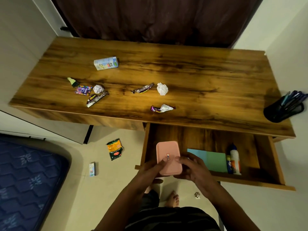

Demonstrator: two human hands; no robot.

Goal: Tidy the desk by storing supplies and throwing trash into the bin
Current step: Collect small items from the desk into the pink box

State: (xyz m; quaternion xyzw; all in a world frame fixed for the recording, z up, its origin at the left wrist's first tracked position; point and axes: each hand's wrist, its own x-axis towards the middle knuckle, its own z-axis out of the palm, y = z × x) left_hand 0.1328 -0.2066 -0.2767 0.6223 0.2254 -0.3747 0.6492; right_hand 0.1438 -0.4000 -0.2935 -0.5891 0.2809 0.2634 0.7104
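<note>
A pink box point(167, 151) with a small label hangs over the left front of the open desk drawer point(200, 137). My left hand point(150, 170) grips its near left edge and my right hand point(191, 169) holds its near right corner. Inside the drawer lie blue and green paper sheets point(210, 159) and a glue bottle point(235, 160). On the wooden desk point(200, 77) sit a milk carton point(106, 63), candy wrappers point(142, 88), two crumpled paper balls point(162, 88) and a foil wrapper point(163, 108).
A black pen holder point(283, 107) full of pens stands at the desk's right edge. On the floor lie a snack packet point(114, 149), a small carton point(92, 169) and a foil scrap point(197, 195). A blue mattress point(28, 180) fills the lower left.
</note>
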